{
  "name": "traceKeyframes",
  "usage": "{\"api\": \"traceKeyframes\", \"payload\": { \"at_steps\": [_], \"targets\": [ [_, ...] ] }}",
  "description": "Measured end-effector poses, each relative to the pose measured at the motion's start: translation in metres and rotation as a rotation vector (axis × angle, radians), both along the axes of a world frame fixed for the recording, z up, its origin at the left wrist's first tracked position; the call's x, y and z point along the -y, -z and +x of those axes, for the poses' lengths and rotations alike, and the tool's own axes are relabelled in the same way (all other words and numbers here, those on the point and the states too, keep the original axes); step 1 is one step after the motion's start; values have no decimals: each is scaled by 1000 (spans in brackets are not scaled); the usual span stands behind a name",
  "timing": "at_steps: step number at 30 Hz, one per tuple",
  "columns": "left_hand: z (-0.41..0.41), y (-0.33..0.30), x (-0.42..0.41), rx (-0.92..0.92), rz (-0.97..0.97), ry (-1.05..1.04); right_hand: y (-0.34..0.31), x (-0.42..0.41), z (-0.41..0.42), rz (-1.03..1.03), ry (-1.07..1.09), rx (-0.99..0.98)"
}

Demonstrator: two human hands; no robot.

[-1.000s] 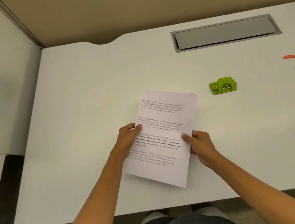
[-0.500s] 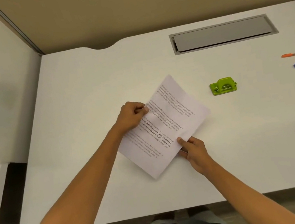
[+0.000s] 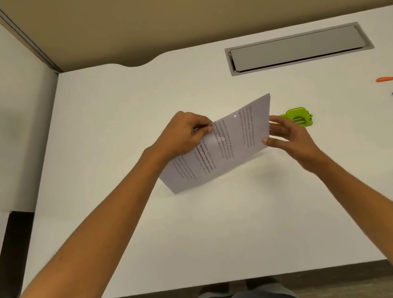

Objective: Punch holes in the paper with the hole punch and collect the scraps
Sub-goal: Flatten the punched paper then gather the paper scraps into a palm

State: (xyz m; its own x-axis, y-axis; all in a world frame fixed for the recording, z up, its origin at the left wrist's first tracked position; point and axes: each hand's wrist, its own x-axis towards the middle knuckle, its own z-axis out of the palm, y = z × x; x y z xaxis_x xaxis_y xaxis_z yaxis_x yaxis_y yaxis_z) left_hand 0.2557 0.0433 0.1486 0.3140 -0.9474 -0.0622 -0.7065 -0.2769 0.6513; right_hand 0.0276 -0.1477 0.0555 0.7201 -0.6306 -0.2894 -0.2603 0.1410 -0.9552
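Since the earlier frame, paper (image 3: 226, 143) is lifting off the tabletop (image 3: 127, 239), rotating toward the hole punch (image 3: 298, 117). Left hand (image 3: 182, 135) is pinching its edge; right hand (image 3: 289, 137) is opening, fingertips steadying the far edge. Punching not yet started.

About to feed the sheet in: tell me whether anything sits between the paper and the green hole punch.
Only the right hand, at the paper edge, lies in front of the hole punch; no other object does.

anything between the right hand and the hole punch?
Nothing: in the head view the right hand sits just in front of the hole punch, open fingers overlapping its near left edge.
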Motion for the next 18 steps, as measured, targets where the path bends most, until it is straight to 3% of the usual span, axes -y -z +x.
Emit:
{"api": "traceKeyframes", "payload": {
  "at_steps": [4, 11, 15, 18],
  "targets": [
    [-11, -4, 3, 113, -31, 63, -7, 7, 14, -199, -145, -2],
    [-24, 1, -7, 277, 40, 100, 8, 1, 5, -150, -119, 66],
    [-19, 13, -27, 212, 100, -38, 17, -3, -5, -126, -91, 40],
    [-10, 27, -66, -18, -5, -251, 25, -6, -12, -97, -52, 34]
  ]
}}
